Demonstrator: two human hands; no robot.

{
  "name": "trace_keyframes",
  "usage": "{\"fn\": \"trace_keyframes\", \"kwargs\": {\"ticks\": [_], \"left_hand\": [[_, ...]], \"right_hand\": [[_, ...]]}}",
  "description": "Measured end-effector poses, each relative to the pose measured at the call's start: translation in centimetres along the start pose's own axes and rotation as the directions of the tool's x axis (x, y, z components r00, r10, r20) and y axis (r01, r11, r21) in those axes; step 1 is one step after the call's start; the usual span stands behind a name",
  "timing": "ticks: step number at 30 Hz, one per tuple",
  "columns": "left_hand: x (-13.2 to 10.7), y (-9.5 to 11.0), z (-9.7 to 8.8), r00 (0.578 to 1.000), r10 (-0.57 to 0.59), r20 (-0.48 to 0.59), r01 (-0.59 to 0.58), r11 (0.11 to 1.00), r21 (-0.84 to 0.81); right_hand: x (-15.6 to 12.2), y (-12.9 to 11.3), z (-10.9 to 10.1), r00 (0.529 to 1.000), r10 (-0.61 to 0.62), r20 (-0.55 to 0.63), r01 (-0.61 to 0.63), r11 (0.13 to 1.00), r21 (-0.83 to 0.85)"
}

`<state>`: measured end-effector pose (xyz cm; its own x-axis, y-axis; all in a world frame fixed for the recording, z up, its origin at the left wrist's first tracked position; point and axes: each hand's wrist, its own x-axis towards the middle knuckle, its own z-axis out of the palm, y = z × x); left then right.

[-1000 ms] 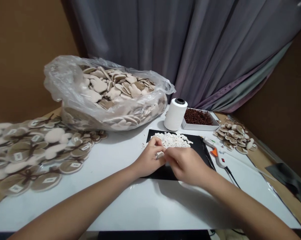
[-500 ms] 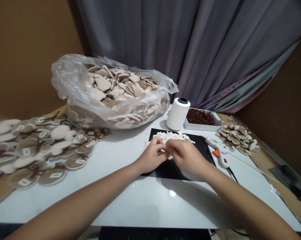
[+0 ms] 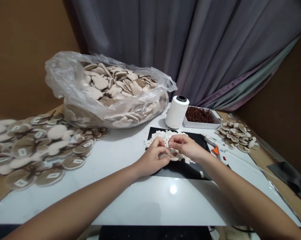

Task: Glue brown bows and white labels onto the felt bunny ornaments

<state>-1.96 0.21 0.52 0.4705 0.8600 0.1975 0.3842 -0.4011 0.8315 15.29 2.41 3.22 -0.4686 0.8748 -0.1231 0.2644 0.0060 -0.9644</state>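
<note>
Though tiny, white tags point(image 3: 165, 135) by hands point(image 3: 154, 158)

What was held between the left hand point(image 3: 152, 158) and right hand point(image 3: 182, 145) was hidden by them; the small white pieces point(image 3: 162, 136) were partly covered. Print on the paper labels point(image 3: 50, 175) was too small to read; the tan felt discs point(image 3: 21, 148) were cut off by the left edge.

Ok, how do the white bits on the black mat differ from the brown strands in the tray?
The white bits are small flat pieces, while the brown strands are thin and wiry. The bits lie loose on a black mat; the strands sit inside a white tray. The bits are right at the left hand and right hand, and the strands lie farther back. Both are small loose pieces in heaps on the white table.
</note>
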Motion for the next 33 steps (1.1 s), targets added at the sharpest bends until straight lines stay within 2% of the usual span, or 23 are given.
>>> {"fn": "trace_keyframes", "kwargs": {"ticks": [1, 3, 5, 10, 14, 18, 22, 27, 33], "left_hand": [[0.0, 0.0, 0.0, 1.000, 0.013, -0.009, -0.013, 1.000, 0.016], [0.0, 0.0, 0.0, 0.999, 0.038, -0.037, -0.036, 0.999, 0.033], [0.0, -0.1, 0.0, 0.997, 0.053, -0.062, -0.051, 0.998, 0.041], [-0.2, -0.3, 0.0, 0.998, 0.028, -0.063, -0.027, 0.999, 0.017], [-0.3, -0.5, 0.1, 0.986, 0.125, -0.110, -0.116, 0.989, 0.087], [-0.3, -0.5, 0.1, 0.974, 0.179, -0.142, -0.159, 0.977, 0.141], [-0.3, -0.5, 0.2, 0.968, 0.204, -0.150, -0.179, 0.971, 0.160], [-0.3, -0.3, 0.3, 0.962, 0.223, -0.155, -0.197, 0.966, 0.165], [-0.5, -0.5, 0.5, 0.964, 0.219, -0.149, -0.198, 0.969, 0.145]], "right_hand": [[-0.2, -0.8, 0.1, 0.997, -0.074, 0.001, 0.073, 0.987, -0.143], [-0.8, -2.0, 0.2, 0.980, -0.200, 0.007, 0.186, 0.894, -0.407], [-1.7, -2.6, 0.3, 0.959, -0.284, -0.020, 0.229, 0.811, -0.539], [-3.6, -2.1, -0.1, 0.934, -0.335, -0.124, 0.233, 0.835, -0.499], [-4.6, -1.3, 0.3, 0.924, -0.368, -0.106, 0.276, 0.833, -0.479], [-4.6, -0.9, 0.5, 0.901, -0.353, -0.253, 0.199, 0.853, -0.482], [-3.8, -0.5, 0.8, 0.891, -0.407, -0.200, 0.229, 0.784, -0.577], [-3.5, 0.1, 2.0, 0.839, -0.524, -0.147, 0.318, 0.691, -0.650], [-4.4, 0.7, 3.3, 0.789, -0.598, -0.139, 0.309, 0.582, -0.752]]}}
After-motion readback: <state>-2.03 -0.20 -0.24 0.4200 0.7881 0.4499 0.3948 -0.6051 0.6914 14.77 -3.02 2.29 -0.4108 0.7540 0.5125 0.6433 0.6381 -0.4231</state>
